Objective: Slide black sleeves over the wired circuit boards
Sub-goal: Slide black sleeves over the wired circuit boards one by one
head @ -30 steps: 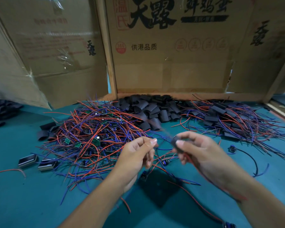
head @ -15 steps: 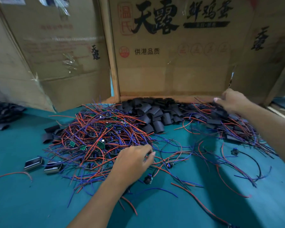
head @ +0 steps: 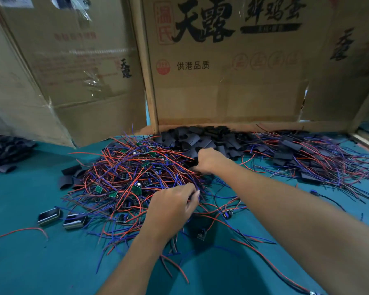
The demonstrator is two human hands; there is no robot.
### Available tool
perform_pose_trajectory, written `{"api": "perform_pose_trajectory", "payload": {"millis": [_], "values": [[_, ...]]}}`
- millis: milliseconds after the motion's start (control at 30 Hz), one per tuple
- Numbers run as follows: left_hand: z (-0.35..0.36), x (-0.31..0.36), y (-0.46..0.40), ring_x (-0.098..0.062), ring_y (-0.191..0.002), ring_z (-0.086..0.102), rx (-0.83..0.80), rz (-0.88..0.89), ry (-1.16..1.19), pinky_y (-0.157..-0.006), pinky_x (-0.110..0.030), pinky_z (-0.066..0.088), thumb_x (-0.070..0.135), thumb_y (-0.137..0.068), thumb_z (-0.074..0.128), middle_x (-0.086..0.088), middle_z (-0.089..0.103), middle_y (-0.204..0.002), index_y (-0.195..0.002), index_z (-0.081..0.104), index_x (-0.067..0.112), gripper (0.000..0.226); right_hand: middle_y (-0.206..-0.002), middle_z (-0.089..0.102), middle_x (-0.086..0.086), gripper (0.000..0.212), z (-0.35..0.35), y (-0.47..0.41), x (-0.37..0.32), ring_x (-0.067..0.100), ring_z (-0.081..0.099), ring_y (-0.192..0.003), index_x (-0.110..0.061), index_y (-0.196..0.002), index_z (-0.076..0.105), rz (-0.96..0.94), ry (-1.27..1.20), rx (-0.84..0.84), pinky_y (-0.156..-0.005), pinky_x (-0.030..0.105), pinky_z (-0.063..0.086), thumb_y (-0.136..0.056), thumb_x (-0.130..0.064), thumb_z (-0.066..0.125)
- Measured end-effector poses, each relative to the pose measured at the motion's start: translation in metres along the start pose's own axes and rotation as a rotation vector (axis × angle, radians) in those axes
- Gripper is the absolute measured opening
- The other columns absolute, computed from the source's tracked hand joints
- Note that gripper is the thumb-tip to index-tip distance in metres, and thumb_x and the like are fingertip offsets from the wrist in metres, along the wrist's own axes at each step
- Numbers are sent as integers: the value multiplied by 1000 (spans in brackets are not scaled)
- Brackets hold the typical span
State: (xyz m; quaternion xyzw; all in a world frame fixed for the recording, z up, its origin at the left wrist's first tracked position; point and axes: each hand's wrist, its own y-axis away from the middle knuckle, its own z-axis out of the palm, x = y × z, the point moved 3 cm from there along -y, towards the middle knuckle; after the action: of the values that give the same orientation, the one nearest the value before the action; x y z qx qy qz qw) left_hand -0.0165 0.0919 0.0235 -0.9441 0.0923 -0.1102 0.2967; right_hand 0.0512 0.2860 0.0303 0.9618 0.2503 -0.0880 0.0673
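While the left hand (head: 172, 206) curls its fingers into the near edge of the tangle of wired circuit boards (head: 128, 179) at mid-desk, the right hand (head: 208, 160) pinches at the pile of black sleeves (head: 200, 139) by the far edge; what it holds I cannot tell. Two metal clips (head: 61, 218) lie left on the teal desk (head: 41, 262).

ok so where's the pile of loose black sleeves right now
In the head view the pile of black sleeves lies at the far centre of the green table, against the cardboard box, with the right hand at its near edge.
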Motion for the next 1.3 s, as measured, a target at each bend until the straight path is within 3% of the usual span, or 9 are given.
{"api": "perform_pose_trajectory", "payload": {"millis": [67, 233, 367, 500, 700, 967, 1100, 1200, 1300], "values": [[0, -1, 0, -20, -48, 52, 6, -1, -16, -45, -41, 44, 33, -99, 51, 3, 56, -58, -80, 61, 18, 27, -59, 50, 5, 48, -2, 1, 2, 20, 49, -53, -6, -65, 49, 9, -19, -22, -47, 28, 37, -83, -44, 72], [-5, -10, -1, -18, -45, 47, 76, -125, -41, -41, -36, 40, 31, -100, 54, 3, 50, -53, -74, 56, 17, 29, -68, 60, 15, 28, -9, 23, 19, 31, 63, -72, 2, -77, 59, -3, -95, 60, -61, 33, 45, -94, -20, 57], [-17, -36, -2, -19, -52, 52, 106, -391, -112, -46, -31, 38, 32, -98, 54, 5, 58, -62, -78, 57, 19, 24, -85, 72, 11, 17, -22, 63, 41, 19, 63, -59, -9, -89, 59, 70, -567, 150, -48, 27, 44, -99, -11, 45], [-32, -67, 6, -21, -62, 50, 125, -620, -200, -52, -31, 34, 25, -94, 60, 3, 59, -73, -80, 53, 19, 16, -89, 73, 15, 20, -11, 121, 52, 15, 60, -56, -10, -105, 64, 72, -998, 39, -42, 24, 40, -99, -5, 45], [-33, -85, 9, -29, -97, 57, -35, -664, -115, -78, -44, 51, 21, -96, 59, -6, 54, -103, -98, 62, 14, 8, -112, 66, 30, 34, 12, 182, 51, 30, 68, -80, -1, -124, 56, 40, -1627, -223, -59, 26, 55, -102, 5, 30], [-30, -99, 17, -33, -112, 50, -249, -727, -149, -93, -47, 46, 34, -100, 56, -12, 42, -130, -132, 55, 12, 39, -93, 68, 26, 19, 21, 188, 47, 15, 52, -52, 2, -116, 50, 62, -1588, -171, -40, 18, 34, -100, 2, 39], [-38, -98, 14, -31, -110, 50, -293, -675, -154, -92, -46, 45, 34, -97, 59, -9, 48, -120, -122, 59, 12, 33, -91, 68, 24, 19, 26, 187, 49, 16, 51, -53, 2, -115, 51, 98, -1567, -159, -42, 19, 33, -101, 2, 38], [-52, -77, 5, -27, -97, 50, -131, -500, -87, -83, -43, 45, 41, -88, 70, -2, 49, -97, -101, 60, 14, 31, -92, 69, 24, 19, 24, 187, 49, 15, 50, -52, 4, -115, 51, 97, -1527, -129, -42, 20, 33, -100, 2, 39], [-67, -44, -2, -20, -80, 46, 124, -287, 3, -71, -38, 41, 38, -83, 75, 3, 44, -81, -98, 62, 17, 29, -98, 69, 29, 20, 21, 187, 50, 15, 50, -53, 8, -114, 53, 90, -1514, -93, -42, 19, 36, -100, 2, 39]]}}
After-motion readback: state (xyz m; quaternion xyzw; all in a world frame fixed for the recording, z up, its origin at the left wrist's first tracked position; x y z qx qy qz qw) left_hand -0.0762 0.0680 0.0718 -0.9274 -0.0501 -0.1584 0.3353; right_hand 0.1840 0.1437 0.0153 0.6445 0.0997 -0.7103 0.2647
